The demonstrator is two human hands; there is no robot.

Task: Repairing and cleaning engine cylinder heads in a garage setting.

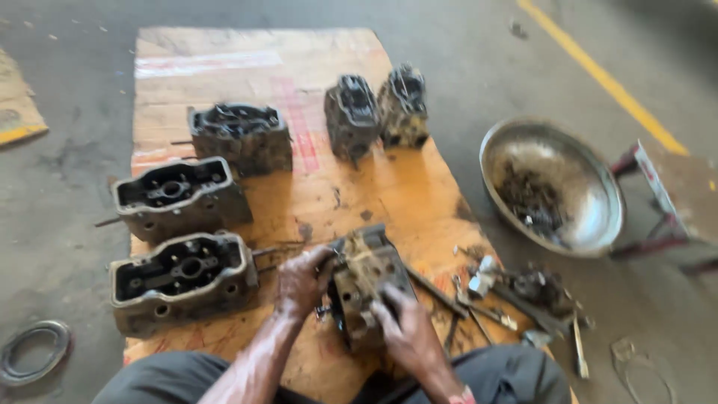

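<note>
Both hands [351,310] clasped — greasy engine block [366,280]

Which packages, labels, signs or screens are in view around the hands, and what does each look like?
Flattened cardboard sheet: spread on the floor under the engine parts; tan and orange, oil-stained, with a faded reddish printed band and a pale tape strip near its far end.
Second cardboard piece: at the left edge of view; tan with a yellow edge.
No screens or signs are in view.
</note>
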